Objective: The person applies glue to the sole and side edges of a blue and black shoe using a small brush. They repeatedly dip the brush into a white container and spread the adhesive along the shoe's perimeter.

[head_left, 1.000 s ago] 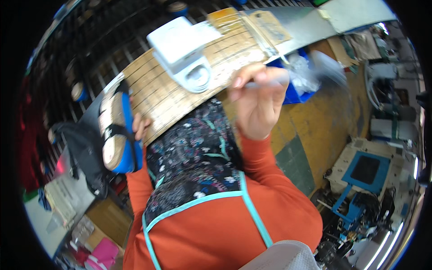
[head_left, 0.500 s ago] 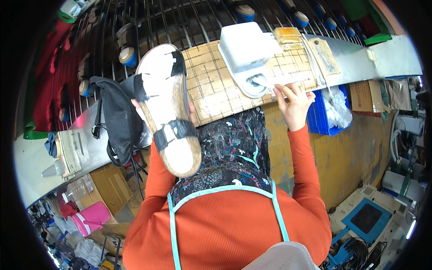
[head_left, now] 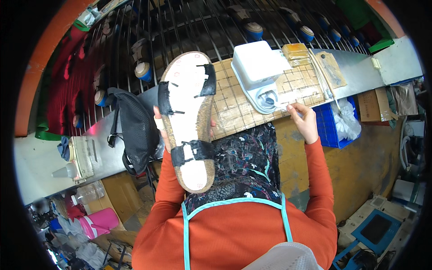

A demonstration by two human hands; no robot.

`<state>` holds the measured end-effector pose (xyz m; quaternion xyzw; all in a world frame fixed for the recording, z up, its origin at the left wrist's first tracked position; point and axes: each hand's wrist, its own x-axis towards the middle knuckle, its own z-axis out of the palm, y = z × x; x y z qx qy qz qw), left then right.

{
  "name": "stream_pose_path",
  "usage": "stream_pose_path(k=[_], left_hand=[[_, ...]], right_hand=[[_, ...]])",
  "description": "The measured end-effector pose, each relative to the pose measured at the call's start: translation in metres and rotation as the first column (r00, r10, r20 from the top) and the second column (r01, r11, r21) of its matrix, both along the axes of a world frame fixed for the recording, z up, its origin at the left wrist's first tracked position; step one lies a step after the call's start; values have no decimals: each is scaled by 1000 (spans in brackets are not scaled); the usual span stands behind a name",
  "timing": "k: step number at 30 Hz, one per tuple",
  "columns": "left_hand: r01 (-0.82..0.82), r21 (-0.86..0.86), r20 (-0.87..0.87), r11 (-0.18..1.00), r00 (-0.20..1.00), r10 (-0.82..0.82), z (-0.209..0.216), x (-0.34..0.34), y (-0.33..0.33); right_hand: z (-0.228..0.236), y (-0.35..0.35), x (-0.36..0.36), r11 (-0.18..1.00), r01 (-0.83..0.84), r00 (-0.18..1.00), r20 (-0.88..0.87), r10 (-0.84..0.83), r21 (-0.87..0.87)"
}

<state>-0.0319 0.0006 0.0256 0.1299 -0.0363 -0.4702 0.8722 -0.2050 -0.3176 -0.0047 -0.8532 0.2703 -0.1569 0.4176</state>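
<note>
A sandal (head_left: 188, 119) lies bottom up, with a white sole face, cork-coloured sides and black strap ends folded over it. My left hand (head_left: 161, 127) grips it from beneath; parts of the fingers show at both sides. To the right, a white dispenser pot (head_left: 256, 63) stands on the board, with a small round well (head_left: 268, 99) at its near end. Beside that well, my right hand (head_left: 306, 121) pinches the end of a pale, thin, brush-like handle (head_left: 282, 107). The far tip of this handle is in the well and cannot be made out.
The pot rests on a grid-marked brown board (head_left: 234, 117). Yellow blocks (head_left: 295, 54) sit behind it. A black mesh bag (head_left: 135, 130) lies left of the sandal. Beyond is a rack of metal rods (head_left: 189, 31) carrying shoes. A blue crate (head_left: 328, 128) stands at the right.
The sandal has turned slightly more upright in my left hand, and its sole marks show more clearly. My right hand stays beside the well. The whole view has shifted a little.
</note>
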Motion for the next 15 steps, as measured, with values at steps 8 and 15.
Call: stream_pose_path(k=[8, 15], left_hand=[[-240, 413, 428, 878, 903, 45, -6, -16, -31], [-220, 316, 557, 923, 831, 7, -4, -9, -49]], right_hand=[[2, 26, 3, 897, -10, 979, 187, -81, 441], [74, 92, 28, 918, 44, 881, 448, 151, -395]])
